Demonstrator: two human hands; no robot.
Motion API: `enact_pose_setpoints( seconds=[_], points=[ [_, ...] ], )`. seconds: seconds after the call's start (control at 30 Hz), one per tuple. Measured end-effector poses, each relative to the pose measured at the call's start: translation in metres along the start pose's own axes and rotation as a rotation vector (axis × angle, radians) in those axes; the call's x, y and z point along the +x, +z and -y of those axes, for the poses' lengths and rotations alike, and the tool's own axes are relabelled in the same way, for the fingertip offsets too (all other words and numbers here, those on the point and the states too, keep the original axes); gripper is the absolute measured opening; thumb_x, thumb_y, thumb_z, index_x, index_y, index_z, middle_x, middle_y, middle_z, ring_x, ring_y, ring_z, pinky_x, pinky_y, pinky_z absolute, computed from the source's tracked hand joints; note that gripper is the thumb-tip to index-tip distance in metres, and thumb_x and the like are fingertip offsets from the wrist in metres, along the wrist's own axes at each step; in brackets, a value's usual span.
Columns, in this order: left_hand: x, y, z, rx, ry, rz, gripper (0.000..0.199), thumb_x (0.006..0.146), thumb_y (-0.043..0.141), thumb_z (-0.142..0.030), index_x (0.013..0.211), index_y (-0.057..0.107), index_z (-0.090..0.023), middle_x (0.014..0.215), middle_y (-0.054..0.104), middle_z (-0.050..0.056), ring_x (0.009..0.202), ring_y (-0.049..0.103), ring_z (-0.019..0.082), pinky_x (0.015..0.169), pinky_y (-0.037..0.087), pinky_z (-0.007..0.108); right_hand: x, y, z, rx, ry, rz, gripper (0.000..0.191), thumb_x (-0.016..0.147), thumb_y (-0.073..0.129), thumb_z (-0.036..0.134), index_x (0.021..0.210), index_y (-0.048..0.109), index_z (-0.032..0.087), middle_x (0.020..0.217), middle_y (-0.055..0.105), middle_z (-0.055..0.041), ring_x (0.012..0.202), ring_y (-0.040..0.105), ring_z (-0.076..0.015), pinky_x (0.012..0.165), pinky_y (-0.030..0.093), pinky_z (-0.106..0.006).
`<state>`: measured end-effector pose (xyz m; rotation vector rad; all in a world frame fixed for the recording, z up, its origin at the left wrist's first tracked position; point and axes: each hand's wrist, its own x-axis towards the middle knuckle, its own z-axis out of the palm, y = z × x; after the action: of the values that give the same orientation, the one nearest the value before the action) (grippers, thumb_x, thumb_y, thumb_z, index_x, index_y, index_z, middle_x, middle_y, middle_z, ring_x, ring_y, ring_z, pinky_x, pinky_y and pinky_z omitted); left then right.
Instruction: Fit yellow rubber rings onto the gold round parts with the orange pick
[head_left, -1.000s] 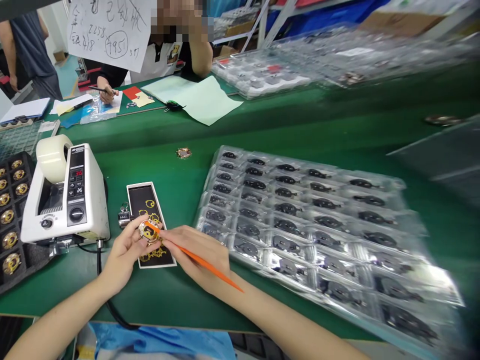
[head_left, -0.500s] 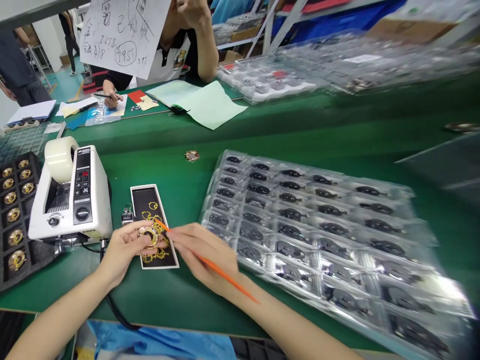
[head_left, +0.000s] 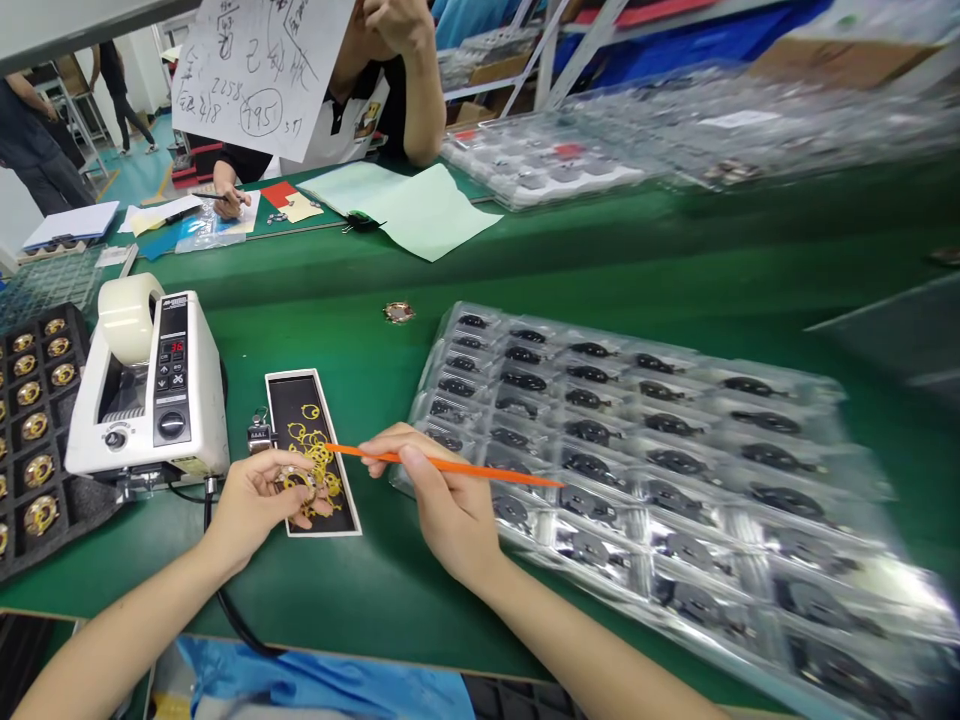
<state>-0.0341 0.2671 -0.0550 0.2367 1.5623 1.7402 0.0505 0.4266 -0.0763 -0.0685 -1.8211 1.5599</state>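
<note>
My left hand (head_left: 255,505) rests over a black card with gold filigree pieces (head_left: 311,420), its fingers pinching a small round gold part (head_left: 298,484). My right hand (head_left: 446,500) grips a thin orange stick (head_left: 450,464), whose pointed end reaches over the card just right of the gold part, without touching it. Below and right of that hand lies a clear blister tray of black parts (head_left: 622,470), close to my right wrist. A small metal tally counter (head_left: 259,436) sits at the card's left edge.
A white tape dispenser (head_left: 150,390) stands left of my left hand, beside a black tray of round gold parts (head_left: 34,420). A loose gold part (head_left: 398,312) lies on the green mat (head_left: 375,600). Across the bench, a co-worker's hand (head_left: 229,200) holds a pen among papers.
My right hand has moved right, away from the gold part, and the orange stick has swung nearly level. My left hand has lowered slightly, and the view has shifted a little.
</note>
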Motion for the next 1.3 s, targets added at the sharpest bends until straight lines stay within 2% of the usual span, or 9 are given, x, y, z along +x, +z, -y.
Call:
enact_pose_setpoints(
  seconds=[0.17,0.27,0.37,0.43,0.63,0.87,1.1,1.17,1.3],
  points=[
    [-0.001,0.0,0.001,0.079,0.031,-0.032,0.021,0.062,0.078,-0.02,0.073,0.06,-0.014,0.06,0.066,0.001,0.048,0.065,0.014,0.034,0.038,0.015,-0.003,-0.002,0.006,-0.082,-0.098,0.052,0.037,0.099,0.038,0.032,0.083,0.068,0.02,0.069,0.061,-0.0042,0.063,0.057,-0.0165,0.055,0.048,-0.03],
    [-0.001,0.0,0.004,0.074,0.057,-0.041,0.021,0.067,0.076,-0.025,0.076,0.061,-0.014,0.061,0.066,0.001,0.049,0.066,0.015,0.035,0.041,0.017,-0.007,-0.002,0.008,-0.217,-0.203,0.086,0.037,0.099,0.035,0.03,0.08,0.064,0.019,0.075,0.062,-0.0066,0.07,0.061,-0.0185,0.06,0.05,-0.032],
    [-0.002,0.003,0.007,0.048,0.114,-0.017,0.026,0.071,0.075,-0.029,0.09,0.065,-0.015,0.075,0.07,0.003,0.063,0.069,0.016,0.052,0.055,0.023,-0.012,0.005,0.007,-0.344,-0.28,0.206,0.03,0.098,0.036,0.021,0.085,0.063,0.019,0.069,0.06,-0.0041,0.06,0.058,-0.0155,0.053,0.047,-0.027],
    [-0.004,0.006,0.01,0.051,0.169,0.003,0.03,0.073,0.073,-0.027,0.1,0.066,-0.018,0.087,0.072,0.004,0.075,0.069,0.017,0.067,0.058,0.027,-0.015,0.011,0.003,-0.458,-0.288,0.246,0.023,0.096,0.041,0.017,0.089,0.064,0.02,0.065,0.059,-0.002,0.052,0.053,-0.0128,0.047,0.043,-0.024],
    [-0.011,0.007,0.024,0.214,0.251,0.008,0.038,0.082,0.058,-0.016,0.12,0.061,-0.022,0.11,0.07,0.006,0.1,0.065,0.022,0.087,0.052,0.03,-0.02,0.022,-0.007,-0.6,-0.287,0.153,0.013,0.093,0.05,0.017,0.092,0.063,0.019,0.069,0.062,-0.0025,0.058,0.059,-0.0132,0.051,0.046,-0.022],
    [-0.017,0.006,0.028,0.42,0.369,0.053,0.043,0.09,0.048,-0.015,0.131,0.054,-0.024,0.13,0.062,0.008,0.115,0.061,0.023,0.1,0.046,0.034,-0.017,0.023,-0.003,-0.467,-0.073,0.156,0.015,0.083,0.051,0.009,0.079,0.059,0.021,0.067,0.058,0.0009,0.055,0.055,-0.0115,0.047,0.042,-0.021],
    [-0.009,0.003,0.028,0.482,0.357,0.016,0.044,0.089,0.048,-0.016,0.133,0.052,-0.022,0.131,0.062,0.01,0.11,0.064,0.023,0.097,0.049,0.037,-0.01,0.018,0.004,-0.241,-0.046,0.273,0.014,0.076,0.053,0.01,0.066,0.052,0.02,0.059,0.051,0.0039,0.05,0.045,-0.0085,0.046,0.035,-0.02],
    [-0.004,-0.003,0.027,0.457,0.344,-0.045,0.043,0.09,0.048,-0.019,0.134,0.05,-0.021,0.133,0.06,0.011,0.111,0.064,0.023,0.095,0.05,0.037,-0.008,0.013,0.01,-0.144,0.069,0.311,0.013,0.077,0.054,0.015,0.065,0.051,0.02,0.057,0.047,0.0046,0.047,0.039,-0.0074,0.044,0.03,-0.02],
    [0.0,-0.013,0.019,0.327,0.396,-0.13,0.038,0.091,0.05,-0.024,0.129,0.053,-0.022,0.14,0.054,0.01,0.122,0.057,0.024,0.098,0.049,0.035,0.001,0.002,0.012,-0.011,0.465,0.44,0.025,0.078,0.06,0.035,0.063,0.046,0.02,0.052,0.038,0.0067,0.046,0.03,-0.0073,0.045,0.024,-0.022]
  ],
)
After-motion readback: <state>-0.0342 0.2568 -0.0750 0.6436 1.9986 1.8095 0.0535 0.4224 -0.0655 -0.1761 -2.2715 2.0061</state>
